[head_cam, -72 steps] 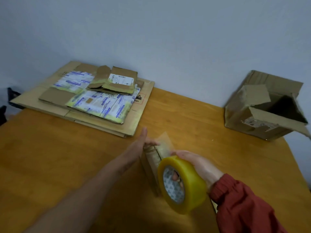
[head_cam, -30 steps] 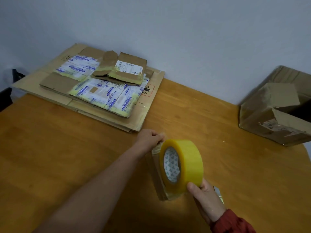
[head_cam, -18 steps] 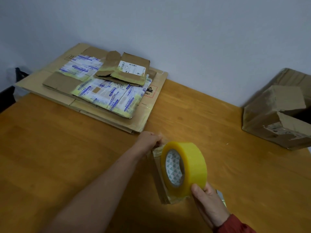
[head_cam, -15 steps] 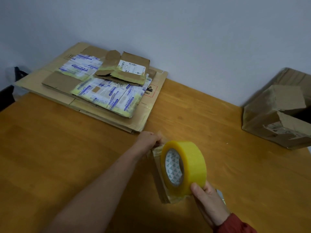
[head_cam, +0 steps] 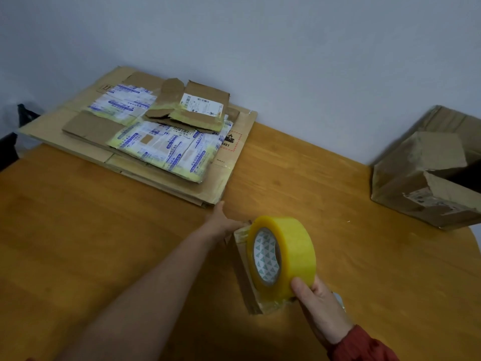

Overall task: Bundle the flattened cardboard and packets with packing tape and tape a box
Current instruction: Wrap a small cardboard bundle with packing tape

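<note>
A yellow roll of packing tape (head_cam: 286, 254) is gripped from below by my right hand (head_cam: 320, 306). The roll sits against a small flattened cardboard piece (head_cam: 240, 259) that stands on edge on the wooden table (head_cam: 104, 243). My left hand (head_cam: 222, 221) pinches that piece at its top corner, with one finger sticking out toward the stack. The stack of flattened cardboard and printed packets (head_cam: 156, 142) lies at the back left, just beyond my left hand. An open brown box (head_cam: 416, 183) stands at the right edge with its flaps loose.
A grey wall runs behind the table. The table's rounded right edge curves just below the open box. A dark object (head_cam: 10, 149) shows off the table's left side.
My left hand, a closed fist at the small cardboard's top half a second ago, now has one finger stretched out toward the stack. The tape roll and my right hand have hardly moved.
</note>
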